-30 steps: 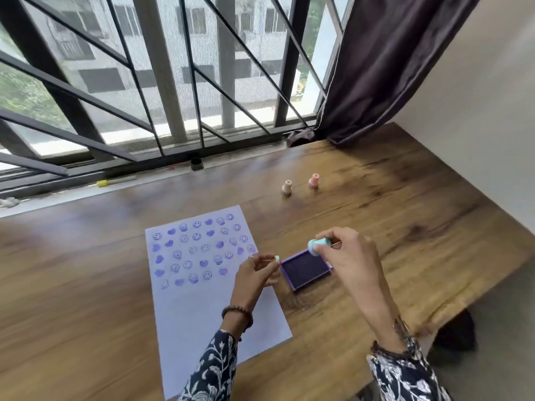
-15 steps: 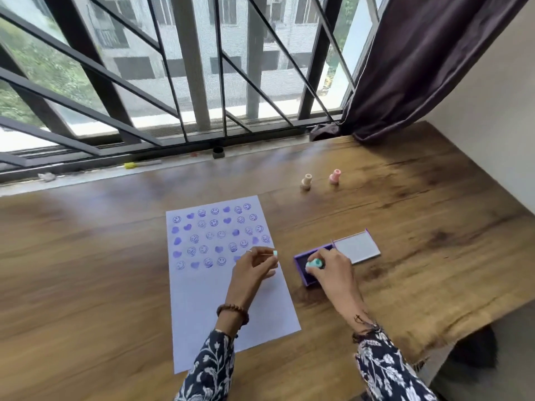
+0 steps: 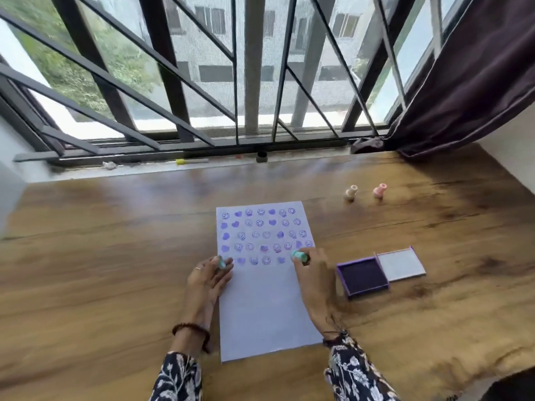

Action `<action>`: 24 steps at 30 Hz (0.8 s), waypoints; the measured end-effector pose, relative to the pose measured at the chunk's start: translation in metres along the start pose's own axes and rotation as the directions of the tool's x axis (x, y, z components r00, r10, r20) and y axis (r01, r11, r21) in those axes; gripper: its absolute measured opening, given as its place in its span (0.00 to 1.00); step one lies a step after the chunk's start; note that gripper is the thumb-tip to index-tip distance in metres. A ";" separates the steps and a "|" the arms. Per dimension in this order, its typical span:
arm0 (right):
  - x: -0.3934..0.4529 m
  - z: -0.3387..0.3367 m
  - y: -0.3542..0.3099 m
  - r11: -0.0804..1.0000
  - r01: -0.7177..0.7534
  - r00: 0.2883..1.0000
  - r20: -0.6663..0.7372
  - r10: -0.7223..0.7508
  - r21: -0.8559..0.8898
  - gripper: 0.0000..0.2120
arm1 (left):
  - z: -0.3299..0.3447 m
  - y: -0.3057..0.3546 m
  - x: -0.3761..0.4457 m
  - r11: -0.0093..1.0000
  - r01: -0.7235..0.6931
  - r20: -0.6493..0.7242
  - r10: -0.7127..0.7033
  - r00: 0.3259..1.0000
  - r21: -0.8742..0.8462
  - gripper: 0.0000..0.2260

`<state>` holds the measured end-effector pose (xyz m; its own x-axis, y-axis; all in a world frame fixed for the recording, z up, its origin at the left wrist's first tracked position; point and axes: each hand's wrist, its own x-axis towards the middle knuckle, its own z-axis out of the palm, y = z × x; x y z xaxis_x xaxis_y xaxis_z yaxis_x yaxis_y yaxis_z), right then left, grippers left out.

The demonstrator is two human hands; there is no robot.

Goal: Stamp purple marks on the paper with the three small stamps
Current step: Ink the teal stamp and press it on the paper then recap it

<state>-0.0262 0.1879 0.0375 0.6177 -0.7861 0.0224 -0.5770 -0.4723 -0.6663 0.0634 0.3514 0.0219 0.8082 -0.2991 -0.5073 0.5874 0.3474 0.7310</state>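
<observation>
A white sheet of paper (image 3: 269, 314) lies on the wooden table (image 3: 115, 256), its upper half filled with rows of purple smiley and heart marks. My right hand (image 3: 311, 273) is shut on a small teal stamp (image 3: 299, 255), which it presses on the paper at the right end of the lowest row. My left hand (image 3: 207, 277) rests on the paper's left edge and pinches a small teal cap (image 3: 222, 262). The open purple ink pad (image 3: 362, 275) sits right of the paper. A beige stamp (image 3: 351, 193) and a pink stamp (image 3: 379, 190) stand upright farther back.
The ink pad's pale lid (image 3: 401, 264) lies open beside it. A barred window and its sill (image 3: 185, 162) run along the table's far edge, with a dark curtain (image 3: 469, 82) at the right. The table's front right edge (image 3: 477, 380) drops off near my right sleeve.
My right hand lifted the teal stamp off the ink pad and brought it left onto the paper. My left hand shifted to the paper's left edge. The view tilted and moved.
</observation>
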 end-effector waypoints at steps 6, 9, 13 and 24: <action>-0.008 0.009 0.004 0.940 0.132 0.991 0.047 -0.123 -0.315 0.10 | -0.007 0.004 -0.001 0.995 0.101 0.011 -0.101 0.995 -0.025 0.04; -0.003 0.006 0.002 0.919 0.152 0.987 0.107 -0.121 -0.365 0.11 | -0.008 0.006 -0.001 0.993 0.118 0.027 -0.117 0.993 -0.021 0.04; 0.007 0.002 -0.002 0.883 0.199 0.976 0.165 -0.141 -0.425 0.11 | -0.012 0.006 0.001 0.990 0.137 0.045 -0.135 0.990 -0.039 0.04; 0.034 -0.006 -0.007 0.808 0.327 0.924 0.345 -0.164 -0.490 0.10 | -0.014 0.006 0.002 0.991 0.130 0.043 -0.129 0.991 -0.029 0.03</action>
<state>-0.0048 0.1620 0.0477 0.8500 -0.5112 -0.1275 -0.5264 -0.8338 -0.1665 0.0693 0.3646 0.0186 0.7233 -0.3789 -0.5773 0.6884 0.3309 0.6455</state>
